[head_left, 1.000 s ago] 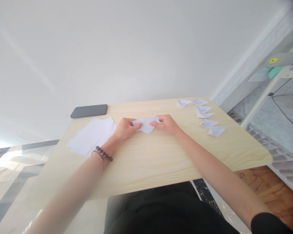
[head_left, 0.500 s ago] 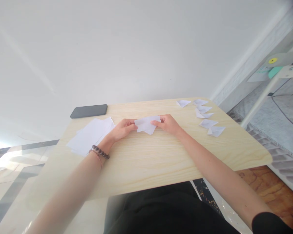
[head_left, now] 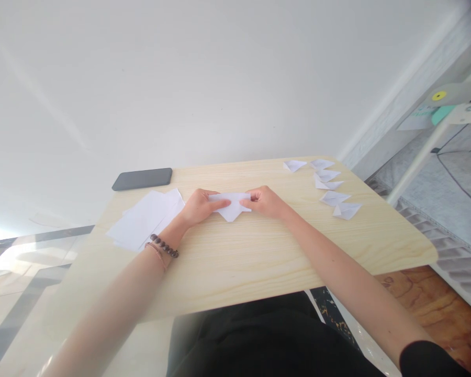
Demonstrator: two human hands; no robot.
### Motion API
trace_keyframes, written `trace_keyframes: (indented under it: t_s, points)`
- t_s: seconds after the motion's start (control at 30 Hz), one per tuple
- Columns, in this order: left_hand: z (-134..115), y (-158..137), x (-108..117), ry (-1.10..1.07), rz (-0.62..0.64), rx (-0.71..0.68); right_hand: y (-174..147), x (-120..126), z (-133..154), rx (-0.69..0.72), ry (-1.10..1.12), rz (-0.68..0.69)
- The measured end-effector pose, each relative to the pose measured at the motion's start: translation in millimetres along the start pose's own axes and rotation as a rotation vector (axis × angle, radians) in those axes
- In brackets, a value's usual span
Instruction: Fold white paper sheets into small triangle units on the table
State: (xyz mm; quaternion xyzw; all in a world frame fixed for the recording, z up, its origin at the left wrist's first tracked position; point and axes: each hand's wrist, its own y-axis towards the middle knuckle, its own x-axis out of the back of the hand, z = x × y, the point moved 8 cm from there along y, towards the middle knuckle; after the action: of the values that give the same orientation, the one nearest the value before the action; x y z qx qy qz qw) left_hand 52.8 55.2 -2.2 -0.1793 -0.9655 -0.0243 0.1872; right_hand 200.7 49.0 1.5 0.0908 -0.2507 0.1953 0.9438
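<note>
A small folded white paper [head_left: 231,211] is held between my two hands over the middle of the table. It has a straight top edge and a pointed flap at the bottom. My left hand [head_left: 201,207] pinches its left end, the thumb lying across the front. At the right end, my right hand [head_left: 266,202] grips it with thumb and fingers. The fingers behind the paper are partly hidden. Left of my left hand lies a stack of white paper sheets [head_left: 141,217], partly covered by my wrist.
Several folded paper boats [head_left: 335,198] sit in a row along the right side of the light wooden table [head_left: 235,262]. A dark phone [head_left: 142,179] lies at the back left edge. Behind the table rises a white wall [head_left: 220,78]. A metal frame [head_left: 419,152] stands to the right.
The folded paper has shifted slightly left and is now level, its point facing down. My left thumb has moved in across its front, and my right hand has moved left with it.
</note>
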Motion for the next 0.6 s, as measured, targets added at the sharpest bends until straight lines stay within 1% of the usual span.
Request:
trace_keyframes:
  t_s: [0.13,0.33,0.5,0.6]
  points:
    - [1.3,1.8,-0.6,-0.051,0.029,0.009,-3.6,-1.4,0.5,0.004,0.090,0.144]
    - [2.6,3.2,0.7,-0.036,0.034,0.029,-7.4,1.9,2.5,0.010,0.180,0.238]
    - [4.4,4.0,2.9,-0.021,-0.003,0.034,-6.7,-1.1,4.2,0.026,0.273,0.234]
    - [5.3,4.2,1.9,0.012,-0.002,0.031,-4.2,-4.2,1.0,-0.012,0.223,0.161]
